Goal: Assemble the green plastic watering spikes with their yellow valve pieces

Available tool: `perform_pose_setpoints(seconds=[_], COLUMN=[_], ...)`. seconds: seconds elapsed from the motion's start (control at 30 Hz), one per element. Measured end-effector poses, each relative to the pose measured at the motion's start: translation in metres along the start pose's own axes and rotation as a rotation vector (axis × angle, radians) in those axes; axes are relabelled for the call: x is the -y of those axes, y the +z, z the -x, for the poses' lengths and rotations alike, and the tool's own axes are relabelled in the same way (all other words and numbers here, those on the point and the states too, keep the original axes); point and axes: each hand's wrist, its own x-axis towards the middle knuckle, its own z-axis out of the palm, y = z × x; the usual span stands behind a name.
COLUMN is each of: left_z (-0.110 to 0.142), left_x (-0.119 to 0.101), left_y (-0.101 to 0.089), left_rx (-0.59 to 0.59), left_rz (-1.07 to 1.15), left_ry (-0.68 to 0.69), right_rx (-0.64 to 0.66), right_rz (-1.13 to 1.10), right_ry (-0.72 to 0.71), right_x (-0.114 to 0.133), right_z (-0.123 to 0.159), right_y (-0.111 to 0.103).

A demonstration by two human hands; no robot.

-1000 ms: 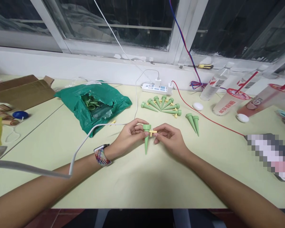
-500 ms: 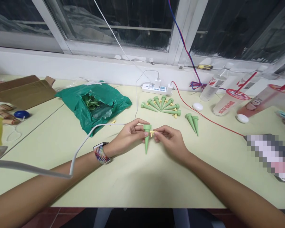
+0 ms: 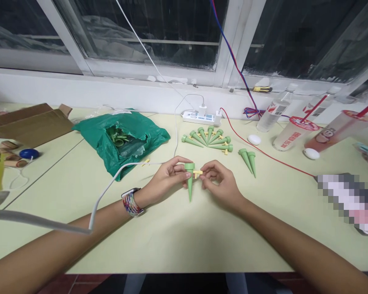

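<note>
My left hand (image 3: pixel 173 173) is closed around the wide upper part of a green plastic plant watering spike (image 3: pixel 189 185), held upright with its point down just above the table. A small yellow T-shaped valve (image 3: pixel 198 173) sticks out from the spike's right side. My right hand (image 3: pixel 216 179) is beside the valve, its thumb and index finger slightly apart around the outer end, which shows between them. Behind my hands, several green spikes with yellow valves (image 3: pixel 210 134) lie fanned out. Two green spikes (image 3: pixel 248 161) lie further right, no valve visible on them.
A torn green plastic bag (image 3: pixel 135 126) with green pieces inside lies at left, a loose yellow valve (image 3: pixel 145 162) beside it. A white cable (image 3: pixel 116 177) crosses near my left arm. A power strip (image 3: pixel 200 117), bottles (image 3: pixel 276 110) and drink cups (image 3: pixel 294 132) stand behind.
My right thumb and index finger have parted from the yellow valve, leaving more of it showing. My left hand keeps the spike nearly in place. The view has shifted slightly.
</note>
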Motion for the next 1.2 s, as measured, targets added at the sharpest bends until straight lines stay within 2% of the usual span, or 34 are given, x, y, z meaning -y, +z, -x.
perform_pose_setpoints(seconds=[0.1, 0.3, 0.47, 0.6, 0.8, 1.0, 1.2], left_z=[0.0002, 0.0034, -0.0008, -0.0028, -0.0005, -0.0021, 0.0014], left_x=[0.0003, -0.0020, 0.0005, 0.0016, -0.0016, 0.0008, -0.0025], left_y=[0.0001, 0.0025, -0.0004, -0.0020, -0.0001, -0.0010, 0.0028], left_rx=[0.006, 0.027, 0.022, 0.039, 0.045, 0.041, -0.003], left_rz=[-0.017, -0.072, 0.019, 0.025, -0.021, 0.026, -0.118], left_ry=[-0.005, -0.019, 0.001, 0.001, -0.009, 0.000, 0.019], right_rx=[0.009, 0.202, 0.102, 0.067, 0.161, 0.158, 0.194], right_rz=[-0.012, 0.027, -0.120, -0.065, 0.059, 0.023, 0.227], right_ry=[0.058, 0.108, 0.070, 0.021, 0.109, 0.073, -0.006], right_x=[-0.0009, 0.0017, 0.0009, 0.0002, -0.0011, 0.0053, 0.0051], right_z=[-0.0021, -0.0047, -0.0044, -0.0041, -0.0058, -0.0026, -0.0021], right_y=[-0.0004, -0.0052, -0.0054, -0.0041, -0.0038, -0.0034, -0.0040])
